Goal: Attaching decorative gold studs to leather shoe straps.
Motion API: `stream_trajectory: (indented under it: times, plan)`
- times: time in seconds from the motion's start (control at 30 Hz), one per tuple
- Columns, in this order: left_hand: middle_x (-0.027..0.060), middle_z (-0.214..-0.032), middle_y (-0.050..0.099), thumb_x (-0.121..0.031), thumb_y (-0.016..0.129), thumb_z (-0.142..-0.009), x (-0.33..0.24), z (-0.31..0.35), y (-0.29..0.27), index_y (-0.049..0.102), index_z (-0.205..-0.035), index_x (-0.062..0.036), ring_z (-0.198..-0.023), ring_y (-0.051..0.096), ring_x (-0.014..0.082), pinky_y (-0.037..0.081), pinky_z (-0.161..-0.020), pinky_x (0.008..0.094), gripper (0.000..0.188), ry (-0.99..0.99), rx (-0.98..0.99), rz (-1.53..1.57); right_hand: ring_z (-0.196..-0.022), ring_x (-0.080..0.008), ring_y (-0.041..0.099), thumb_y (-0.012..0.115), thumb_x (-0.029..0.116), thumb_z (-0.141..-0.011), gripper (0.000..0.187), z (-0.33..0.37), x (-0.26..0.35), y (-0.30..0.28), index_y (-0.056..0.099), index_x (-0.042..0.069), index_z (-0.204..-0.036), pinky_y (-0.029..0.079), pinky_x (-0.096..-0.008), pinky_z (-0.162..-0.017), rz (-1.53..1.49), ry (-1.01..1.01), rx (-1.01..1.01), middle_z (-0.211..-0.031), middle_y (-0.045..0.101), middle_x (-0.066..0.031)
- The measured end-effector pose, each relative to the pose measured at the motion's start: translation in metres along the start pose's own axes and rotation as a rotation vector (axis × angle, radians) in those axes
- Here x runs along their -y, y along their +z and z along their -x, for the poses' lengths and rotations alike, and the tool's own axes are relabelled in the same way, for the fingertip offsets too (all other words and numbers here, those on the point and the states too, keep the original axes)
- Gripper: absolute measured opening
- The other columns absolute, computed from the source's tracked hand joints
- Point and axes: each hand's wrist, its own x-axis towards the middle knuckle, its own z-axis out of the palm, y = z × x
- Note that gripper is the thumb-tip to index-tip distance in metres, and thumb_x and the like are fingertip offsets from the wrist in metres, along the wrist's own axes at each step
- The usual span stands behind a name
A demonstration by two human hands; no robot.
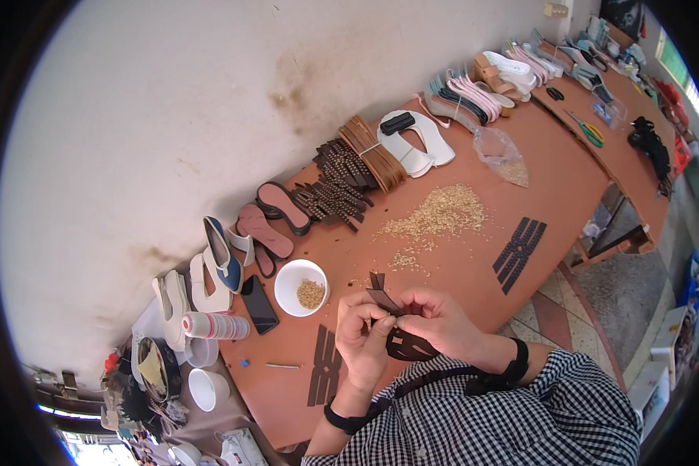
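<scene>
Both hands meet in front of my chest at the near edge of the brown table point(276, 404). They grip one dark brown strap piece point(412, 349) with cut-out slots, which looks like a shoe upper. Thumb and fingertips of my left hand point(363, 334) pinch it. My right hand point(446, 325) pinches the same piece close by, the two thumbs almost touching. One end of the strap sticks up above the fingers. Whether a small gold bit sits between the fingertips, I cannot make out. Just beyond the left hand is a white bowl point(285, 283) with small gold pieces point(311, 294) inside.
Loose gold pieces point(452, 208) are heaped mid-table. Similar dark slotted pieces lie at left point(323, 369) and right point(519, 252). Along the wall are studded straps point(342, 172), soles point(266, 231) and sandals. A phone point(259, 304), striped cups point(215, 325) and green-handled scissors point(590, 132) also lie around.
</scene>
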Motion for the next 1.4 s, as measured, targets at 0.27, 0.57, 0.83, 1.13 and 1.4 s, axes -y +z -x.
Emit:
stream_trajectory:
  times: [0.27,0.57,0.83,1.13,1.4]
  plan:
    - [0.0047,-0.089,0.048,0.009,0.055,-0.072,0.001,0.001,0.0,0.051,-0.075,0.0004,-0.078,0.048,0.0116,0.04,-0.071,0.0224,0.01,-0.159,-0.021,0.096,-0.069,-0.0033,0.049,0.05,0.003,-0.081,0.015,0.002,-0.007,0.0,0.052,-0.001,-0.096,0.041,-0.0169,-0.057,0.26,-0.06,-0.062,-0.078,0.053,-0.0001]
    - [0.0047,-0.079,0.053,0.012,0.055,-0.071,0.007,-0.001,-0.004,0.052,-0.076,0.0013,-0.071,0.052,0.0104,0.043,-0.064,0.02,0.012,-0.3,-0.072,0.28,-0.07,-0.0068,0.05,0.051,0.002,-0.079,0.015,-0.001,-0.003,0.002,0.05,-0.002,-0.093,0.043,-0.0216,-0.058,0.598,-0.153,-0.079,-0.077,0.053,-0.0022]
    - [0.0034,-0.075,0.054,0.016,0.057,-0.068,0.014,-0.003,-0.009,0.049,-0.077,-0.0023,-0.068,0.054,0.0099,0.046,-0.063,0.0194,0.022,-0.331,-0.089,0.368,-0.071,-0.0054,0.05,0.05,0.001,-0.081,0.012,-0.005,-0.008,-0.001,0.051,-0.001,-0.093,0.042,-0.0196,-0.061,0.338,0.045,-0.073,-0.078,0.053,-0.0012]
    - [0.0045,-0.076,0.054,0.018,0.056,-0.068,0.017,0.002,-0.013,0.045,-0.078,-0.0042,-0.068,0.053,0.0102,0.047,-0.065,0.0212,0.027,-0.337,-0.076,0.451,-0.069,-0.0025,0.048,0.052,0.005,-0.083,0.007,-0.001,-0.013,-0.005,0.053,0.001,-0.089,0.04,-0.0165,-0.061,0.26,0.044,-0.101,-0.078,0.052,0.0018]
    - [0.0045,-0.075,0.054,0.014,0.057,-0.07,0.04,0.0,-0.037,0.043,-0.073,-0.0042,-0.069,0.052,0.0095,0.044,-0.063,0.0201,0.023,-0.398,0.172,0.399,-0.074,-0.0037,0.048,0.053,0.005,-0.082,0.007,-0.002,-0.018,-0.009,0.051,0.001,-0.089,0.041,-0.0184,-0.065,0.193,0.187,-0.03,-0.081,0.052,0.0008]
